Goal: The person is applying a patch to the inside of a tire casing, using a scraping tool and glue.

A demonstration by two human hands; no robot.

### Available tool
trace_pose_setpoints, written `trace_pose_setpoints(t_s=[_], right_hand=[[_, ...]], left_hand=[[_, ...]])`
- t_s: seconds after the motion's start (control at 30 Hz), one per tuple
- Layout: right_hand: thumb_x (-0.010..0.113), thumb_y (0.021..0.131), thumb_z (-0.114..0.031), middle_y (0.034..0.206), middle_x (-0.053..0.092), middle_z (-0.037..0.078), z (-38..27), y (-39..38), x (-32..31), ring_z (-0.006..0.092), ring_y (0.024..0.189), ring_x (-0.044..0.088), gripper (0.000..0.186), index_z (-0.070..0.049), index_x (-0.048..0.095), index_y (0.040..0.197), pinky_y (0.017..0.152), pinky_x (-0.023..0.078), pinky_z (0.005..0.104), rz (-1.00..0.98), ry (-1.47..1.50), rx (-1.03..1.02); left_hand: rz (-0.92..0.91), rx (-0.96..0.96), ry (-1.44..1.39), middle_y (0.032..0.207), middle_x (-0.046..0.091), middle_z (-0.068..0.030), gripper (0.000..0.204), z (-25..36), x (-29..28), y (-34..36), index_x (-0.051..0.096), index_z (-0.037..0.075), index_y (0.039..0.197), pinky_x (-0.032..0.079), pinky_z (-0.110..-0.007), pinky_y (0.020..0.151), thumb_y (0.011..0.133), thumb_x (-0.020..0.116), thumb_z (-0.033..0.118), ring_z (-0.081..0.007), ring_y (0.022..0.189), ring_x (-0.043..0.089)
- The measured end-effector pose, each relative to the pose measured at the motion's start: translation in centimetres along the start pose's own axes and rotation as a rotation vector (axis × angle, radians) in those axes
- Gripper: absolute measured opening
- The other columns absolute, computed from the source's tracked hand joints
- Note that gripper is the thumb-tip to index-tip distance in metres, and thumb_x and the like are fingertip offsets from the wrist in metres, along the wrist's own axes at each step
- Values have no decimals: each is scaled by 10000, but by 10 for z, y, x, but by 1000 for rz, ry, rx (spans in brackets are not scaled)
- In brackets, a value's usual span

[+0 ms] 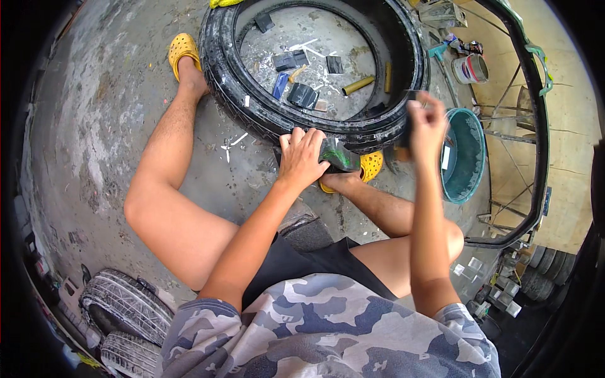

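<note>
My left hand point(302, 157) lies at the near edge of a large black tire point(224, 75) on the floor. Its fingers are curled over a glossy black curved piece point(340, 157) with green marks, whose left part is hidden under the hand. My right hand point(428, 123) is raised by the tire's right side, fingers bent together around a dark, flat-looking thing that motion blurs. Inside the tire's ring lie dark scraps point(304, 96), a blue box point(280, 85), white strips and a brownish tube point(358, 85).
A green tub point(465, 157) stands right of my right hand, with a white bucket point(470, 69) beyond it. A black-edged frame point(539, 138) curves along the right. My feet in yellow clogs point(183, 53) flank the tire's near side. More tires point(123, 299) lie at lower left.
</note>
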State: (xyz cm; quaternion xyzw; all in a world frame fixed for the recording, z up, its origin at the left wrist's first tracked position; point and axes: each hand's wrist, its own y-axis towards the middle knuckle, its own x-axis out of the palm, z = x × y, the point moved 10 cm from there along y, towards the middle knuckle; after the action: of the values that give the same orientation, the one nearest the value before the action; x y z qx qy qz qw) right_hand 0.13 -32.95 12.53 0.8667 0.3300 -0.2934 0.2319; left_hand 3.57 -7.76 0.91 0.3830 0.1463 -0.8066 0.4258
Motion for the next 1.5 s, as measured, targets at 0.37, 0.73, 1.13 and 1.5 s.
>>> trace_pose_setpoints(t_s=[0.37, 0.73, 1.13, 1.5], right_hand=[[660, 921, -197, 796, 665, 64, 340, 50, -115, 165, 658, 610, 195, -12, 692, 973, 595, 478, 336, -357, -101, 678], [600, 945, -208, 1002, 710, 103, 342, 15, -102, 228, 874, 680, 262, 4, 647, 1092, 825, 528, 355, -314, 567, 784], [682, 813, -134, 913, 685, 224, -53, -45, 45, 367, 872, 685, 215, 29, 678, 953, 787, 544, 444, -679, -264, -121], [680, 865, -96, 845, 678, 248, 18, -112, 47, 466, 823, 651, 271, 1, 551, 1082, 761, 504, 496, -373, 86, 298]], left_hand=[[20, -182, 66, 968, 553, -60, 550, 14, 3, 9, 588, 71, 920, 282, -438, 860, 704, 780, 540, -286, 988, 435], [110, -212, 64, 885, 582, -78, 331, 8, 1, 8, 588, 57, 780, 272, -439, 830, 966, 548, 328, -299, 949, 465], [99, -207, 136, 945, 589, -54, 507, 4, 6, 8, 623, 56, 933, 269, -430, 877, 747, 761, 506, -302, 997, 441], [141, -257, 72, 922, 615, -60, 378, -2, 7, 8, 638, 51, 874, 282, -445, 888, 906, 621, 427, -289, 1002, 469]])
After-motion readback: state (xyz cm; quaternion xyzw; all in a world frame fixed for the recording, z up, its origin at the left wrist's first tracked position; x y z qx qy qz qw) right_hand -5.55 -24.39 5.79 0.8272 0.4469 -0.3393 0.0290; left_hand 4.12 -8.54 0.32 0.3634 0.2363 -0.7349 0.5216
